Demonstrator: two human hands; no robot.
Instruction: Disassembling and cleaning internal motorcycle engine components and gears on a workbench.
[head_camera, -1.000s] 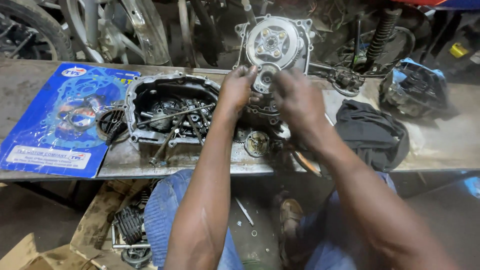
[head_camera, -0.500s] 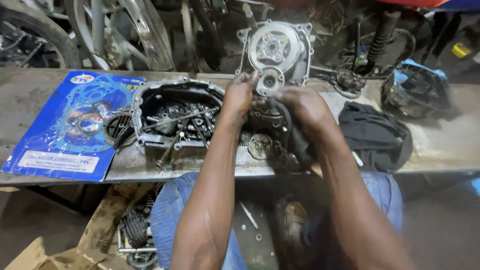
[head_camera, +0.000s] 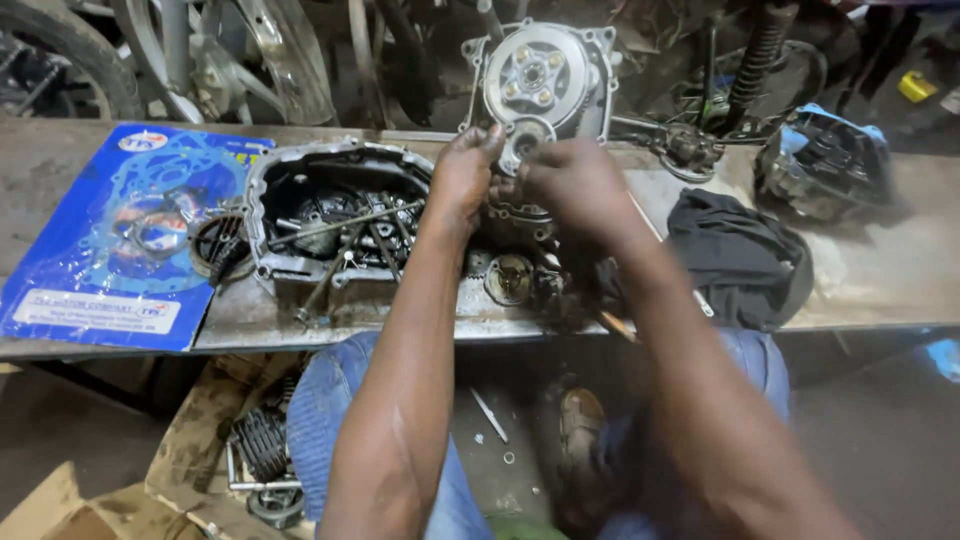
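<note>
Both my hands meet at an upright engine case half with a round clutch assembly at the back of the workbench. My left hand has its fingertips pinched on the small round part just below the clutch. My right hand is curled over the same spot from the right, and what its fingers grip is hidden. An open engine crankcase with gears and shafts lies flat to the left of my left arm. Small gears and a round part rest by the bench's front edge.
A blue gasket-kit package lies on the bench's left. A black cloth sits on the right, a dark engine part behind it. Wheels and a shock absorber stand behind. Cardboard and loose parts lie on the floor.
Both hands moved up from the lower parts to the spot just under the clutch. The view shifted slightly, and my right hand is blurred from motion.
</note>
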